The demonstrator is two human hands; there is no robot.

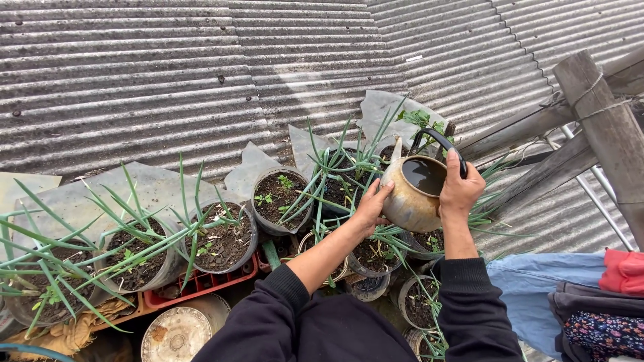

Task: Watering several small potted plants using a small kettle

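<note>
A corrugated metal roof, grey and streaked with dirt, fills the upper frame under flat, overcast daylight that casts no hard shadows. Weathered wooden posts, lashed with wire, cross at the right edge above a thin metal rail. Grey plastic sheets lie flat on the roofing. A red plastic crate sits along the lower left, with what may be a round metal lid just below it. At lower right, blue cloth, a red garment and a dark flowered fabric lie heaped together.
</note>
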